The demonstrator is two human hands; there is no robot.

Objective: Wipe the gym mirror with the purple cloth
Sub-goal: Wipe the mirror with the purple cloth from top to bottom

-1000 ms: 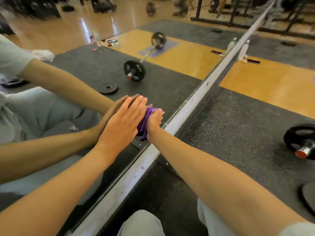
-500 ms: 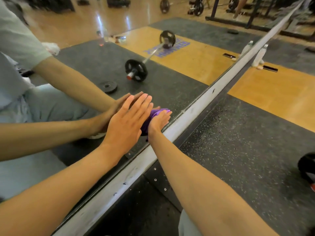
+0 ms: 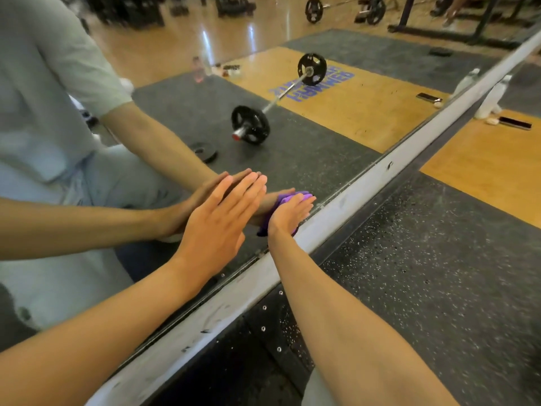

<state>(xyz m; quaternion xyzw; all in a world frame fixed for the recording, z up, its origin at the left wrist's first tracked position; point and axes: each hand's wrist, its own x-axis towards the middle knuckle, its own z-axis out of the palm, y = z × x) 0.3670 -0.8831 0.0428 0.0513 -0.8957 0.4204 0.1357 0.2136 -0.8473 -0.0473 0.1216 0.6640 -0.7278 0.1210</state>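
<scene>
Low on the mirror (image 3: 307, 159), just above its metal frame (image 3: 345, 212), the right hand (image 3: 288, 216) presses the purple cloth (image 3: 282, 200) to the glass, fingers flat over it. Just left, the left hand (image 3: 221, 218) lies open and flat on the glass, holding nothing. Farther along the frame, a white bottle (image 3: 494, 96) stands on the floor (image 3: 439, 259).

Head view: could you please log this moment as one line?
left hand: flat on mirror | right hand: presses cloth on mirror near frame | step: wiping
</scene>
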